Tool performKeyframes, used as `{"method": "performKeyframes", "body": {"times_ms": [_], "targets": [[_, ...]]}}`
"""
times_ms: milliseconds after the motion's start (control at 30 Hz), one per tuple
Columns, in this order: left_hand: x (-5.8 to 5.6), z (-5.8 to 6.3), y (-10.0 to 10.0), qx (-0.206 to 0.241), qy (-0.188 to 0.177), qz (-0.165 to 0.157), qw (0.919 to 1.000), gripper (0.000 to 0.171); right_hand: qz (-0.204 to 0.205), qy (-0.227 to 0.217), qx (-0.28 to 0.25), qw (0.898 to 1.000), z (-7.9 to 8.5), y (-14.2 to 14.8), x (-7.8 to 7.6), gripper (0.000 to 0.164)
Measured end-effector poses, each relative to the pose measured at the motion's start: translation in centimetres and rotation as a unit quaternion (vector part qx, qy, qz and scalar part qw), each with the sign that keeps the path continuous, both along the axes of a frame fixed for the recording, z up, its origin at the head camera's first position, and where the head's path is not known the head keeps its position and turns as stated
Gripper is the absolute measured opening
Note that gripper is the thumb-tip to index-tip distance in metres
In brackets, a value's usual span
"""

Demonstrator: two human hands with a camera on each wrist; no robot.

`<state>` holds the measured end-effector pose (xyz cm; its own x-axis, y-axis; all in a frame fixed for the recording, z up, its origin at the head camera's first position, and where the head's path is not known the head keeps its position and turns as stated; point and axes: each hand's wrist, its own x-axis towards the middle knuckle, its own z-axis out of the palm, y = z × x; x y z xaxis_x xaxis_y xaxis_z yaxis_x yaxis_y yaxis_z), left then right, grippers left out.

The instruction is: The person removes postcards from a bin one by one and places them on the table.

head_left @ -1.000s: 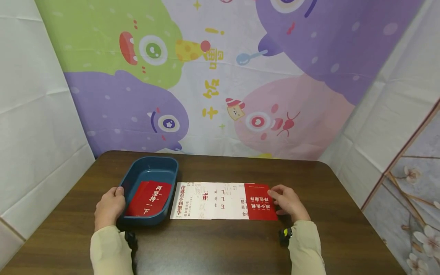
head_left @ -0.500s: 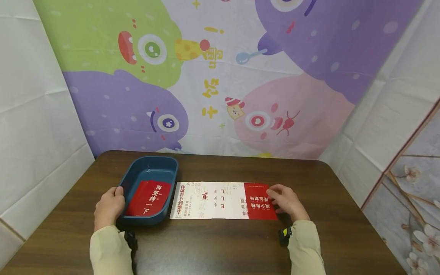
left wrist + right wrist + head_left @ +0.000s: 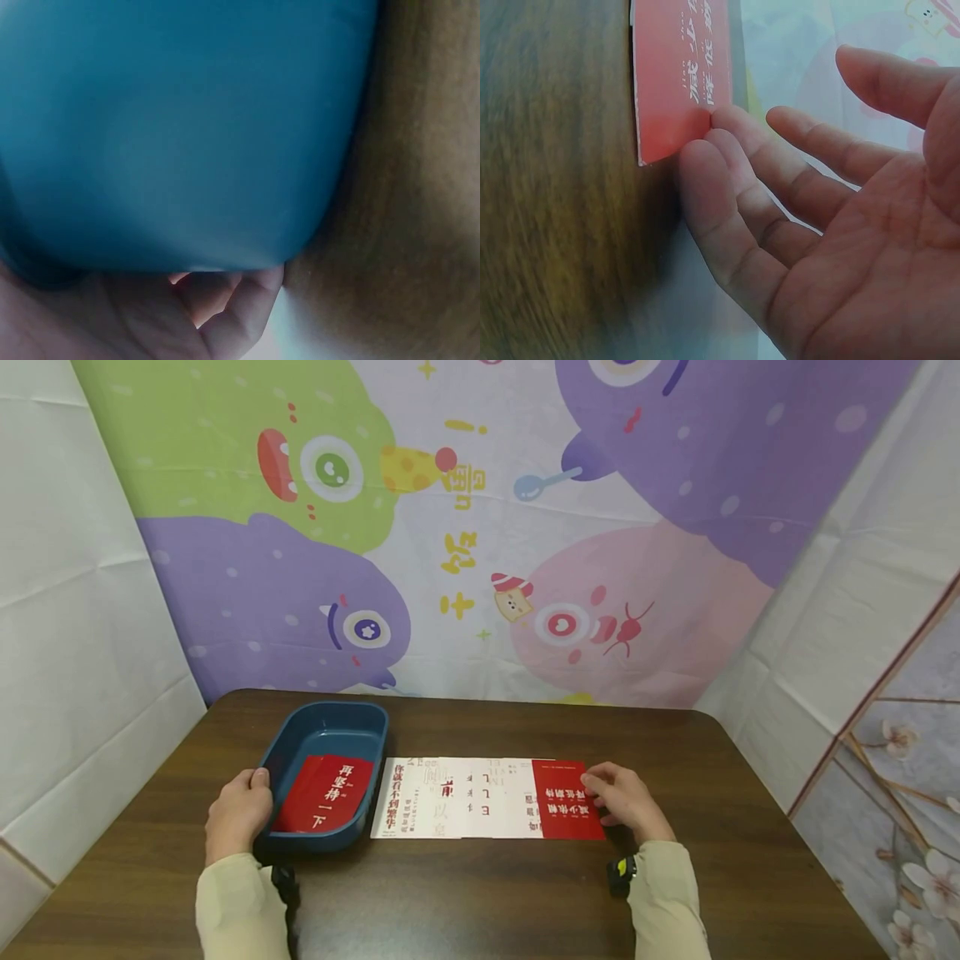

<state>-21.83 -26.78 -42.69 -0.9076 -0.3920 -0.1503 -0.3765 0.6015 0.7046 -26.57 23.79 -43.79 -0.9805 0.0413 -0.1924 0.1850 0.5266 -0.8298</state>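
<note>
My left hand (image 3: 238, 812) holds the left side of a blue rectangular tray (image 3: 324, 842), its thumb at the rim. In the left wrist view its bent fingers (image 3: 244, 319) lie against the tray's outer wall. Inside the tray lie red cards with white lettering (image 3: 326, 793). To the right of it, white printed cards (image 3: 502, 822) form a row flat on the table. A red card (image 3: 562, 827) with white lettering ends that row. The right hand (image 3: 626, 800) has its fingers spread, with fingertips right at the red card's right edge in the right wrist view.
The brown wooden table (image 3: 465, 902) has rounded far corners. Behind it hangs a cloth (image 3: 450, 677) printed with cartoon monsters, and white sheets (image 3: 82, 568) flank it. Each wrist wears a small black device (image 3: 622, 875).
</note>
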Motion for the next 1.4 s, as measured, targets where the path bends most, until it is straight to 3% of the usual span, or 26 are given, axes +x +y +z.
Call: {"method": "performKeyframes", "body": {"times_ms": [367, 467, 567, 633, 733, 900, 967, 1100, 1233, 1300, 1400], "targets": [[0.0, 0.1, 0.0, -0.001, -0.006, -0.004, 1.0, 0.062, -0.003, 0.011, 0.0, 1.0, 0.6, -0.2, 0.2, 0.042], [0.0, 0.2, -0.1, 0.002, -0.009, -0.004, 0.9999, 0.063, 0.005, 0.044, 0.007, 0.999, 1.6, -1.2, 0.3, 0.04], [0.1, 0.2, -0.3, 0.001, -0.005, -0.004, 1.0, 0.063, 0.027, 0.117, 0.036, 0.992, 2.9, -4.4, 0.7, 0.032], [0.2, 0.1, -0.4, -0.002, -0.004, -0.004, 1.0, 0.063, 0.059, 0.175, 0.05, 0.982, 3.6, -8.0, 1.3, 0.024], [0.2, -0.2, -0.4, -0.004, -0.008, -0.011, 0.9999, 0.063, 0.147, 0.261, 0.05, 0.953, 4.0, -14.3, 2.8, 0.015], [0.0, -0.2, -0.3, -0.011, -0.001, -0.016, 0.9998, 0.063, 0.313, 0.361, 0.058, 0.877, 4.3, -23.6, 5.0, 0.015], [0.0, -0.3, -0.6, -0.013, 0.0, -0.011, 0.9999, 0.062, 0.351, 0.369, 0.071, 0.858, 4.3, -26.8, 5.0, 0.015], [0.2, -0.3, -0.8, -0.01, -0.002, -0.005, 0.9999, 0.061, 0.387, 0.339, 0.136, 0.847, 3.7, -32.0, 4.0, 0.018], [0.3, -0.5, -0.4, -0.006, -0.004, -0.006, 1.0, 0.059, 0.381, 0.287, 0.271, 0.836, 2.5, -34.8, 3.3, 0.024], [0.3, -0.5, -0.2, -0.004, -0.001, -0.004, 1.0, 0.058, 0.357, 0.258, 0.323, 0.838, 2.2, -35.5, 3.2, 0.03], [0.3, -0.5, 0.0, -0.005, 0.007, 0.001, 1.0, 0.057, 0.315, 0.232, 0.35, 0.851, 2.2, -36.3, 3.1, 0.038]]}}
